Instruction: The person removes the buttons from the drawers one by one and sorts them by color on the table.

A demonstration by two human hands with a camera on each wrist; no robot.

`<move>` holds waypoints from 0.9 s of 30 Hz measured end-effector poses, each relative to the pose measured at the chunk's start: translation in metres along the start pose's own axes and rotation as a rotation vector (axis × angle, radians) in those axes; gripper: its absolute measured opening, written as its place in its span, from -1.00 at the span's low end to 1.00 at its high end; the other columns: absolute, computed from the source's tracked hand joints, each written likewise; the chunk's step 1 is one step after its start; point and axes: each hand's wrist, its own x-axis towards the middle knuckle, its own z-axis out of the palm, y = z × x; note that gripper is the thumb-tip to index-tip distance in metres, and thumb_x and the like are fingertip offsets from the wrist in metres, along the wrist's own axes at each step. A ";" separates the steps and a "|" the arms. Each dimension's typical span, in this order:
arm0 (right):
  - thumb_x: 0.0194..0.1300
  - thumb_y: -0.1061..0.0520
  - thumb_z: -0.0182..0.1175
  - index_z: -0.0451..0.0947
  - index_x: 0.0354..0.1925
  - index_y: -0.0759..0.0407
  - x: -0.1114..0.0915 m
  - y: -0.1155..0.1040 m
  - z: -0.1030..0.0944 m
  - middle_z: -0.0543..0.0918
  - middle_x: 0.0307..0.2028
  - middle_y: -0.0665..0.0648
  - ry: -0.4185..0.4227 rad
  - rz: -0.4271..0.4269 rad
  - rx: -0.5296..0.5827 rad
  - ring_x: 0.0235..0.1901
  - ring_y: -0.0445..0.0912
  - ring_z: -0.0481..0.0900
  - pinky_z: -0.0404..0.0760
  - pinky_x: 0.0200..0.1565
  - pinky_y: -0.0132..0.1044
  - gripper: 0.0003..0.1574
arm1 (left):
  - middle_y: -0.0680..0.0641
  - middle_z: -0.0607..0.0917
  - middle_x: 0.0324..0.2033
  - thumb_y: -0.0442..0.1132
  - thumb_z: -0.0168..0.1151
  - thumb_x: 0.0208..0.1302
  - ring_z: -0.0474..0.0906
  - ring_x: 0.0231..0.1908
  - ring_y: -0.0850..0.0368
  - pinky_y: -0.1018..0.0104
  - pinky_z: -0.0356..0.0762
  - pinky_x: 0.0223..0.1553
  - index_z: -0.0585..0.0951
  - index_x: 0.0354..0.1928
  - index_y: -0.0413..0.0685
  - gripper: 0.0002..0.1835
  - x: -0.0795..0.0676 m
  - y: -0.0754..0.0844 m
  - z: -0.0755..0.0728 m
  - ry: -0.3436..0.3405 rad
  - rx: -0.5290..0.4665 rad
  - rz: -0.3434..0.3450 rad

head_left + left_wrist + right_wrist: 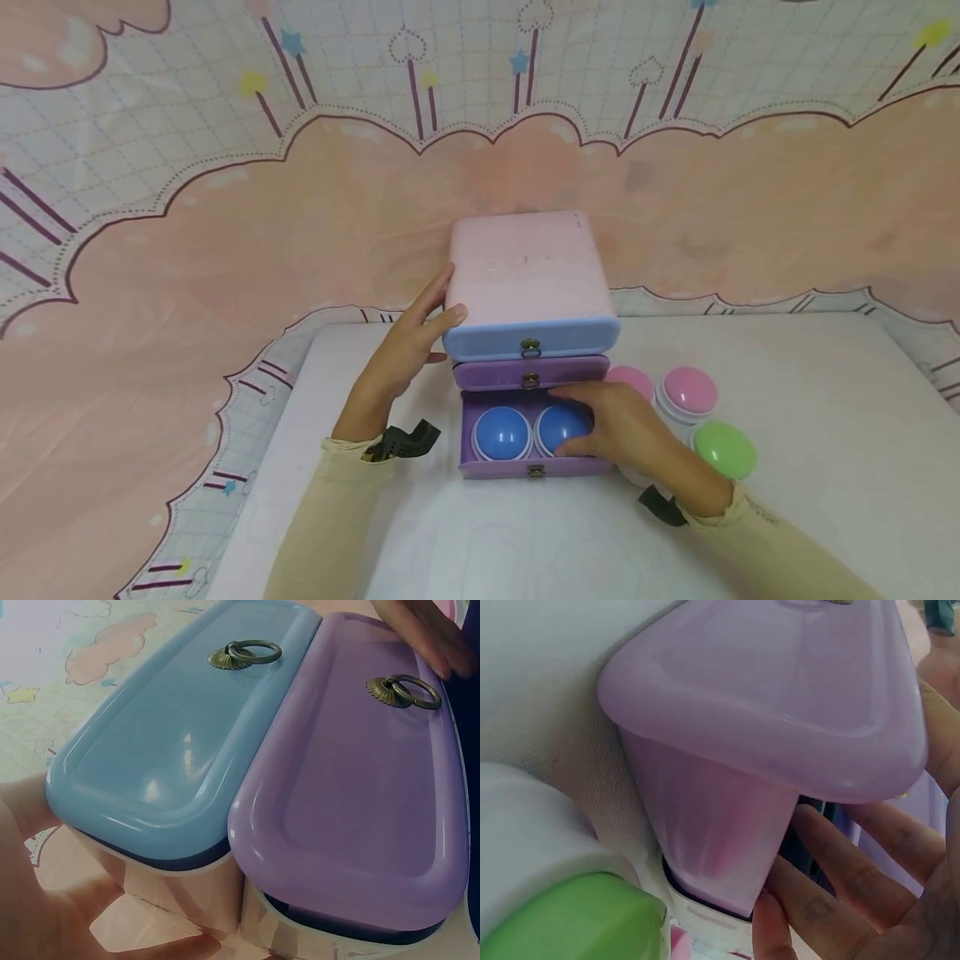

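A small stacked drawer cabinet (525,267) has a pink top, a blue upper drawer front (180,727) and a purple middle one (352,780). Its lowest lilac drawer (495,470) is pulled out and contains two round containers with blue domed lids. My left hand (405,346) rests on the cabinet's left side, fingers spread and thumb near the blue drawer's corner. Reaching over the drawer's right wall, my right hand (626,421) grips the right blue-lidded container (562,427), thumb in front and fingers behind. The left blue-lidded container (502,433) sits beside it, untouched.
Right of the cabinet, on the white tabletop (825,400), stand containers with pink lids (690,390) and a green lid (724,450). My right forearm partly hides that group. A patterned peach-and-white cloth (360,217) hangs behind the table.
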 end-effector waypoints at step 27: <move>-0.18 -0.26 0.67 0.73 0.14 0.03 0.003 0.014 0.011 0.82 -0.05 0.02 0.009 -0.105 -0.195 -0.09 -0.08 0.77 0.70 -0.03 -0.08 -0.10 | -0.04 0.05 0.62 0.13 0.08 0.49 0.11 0.54 -0.29 -0.51 0.44 0.12 0.02 0.57 0.71 -0.27 -0.001 0.000 0.001 0.011 0.034 0.004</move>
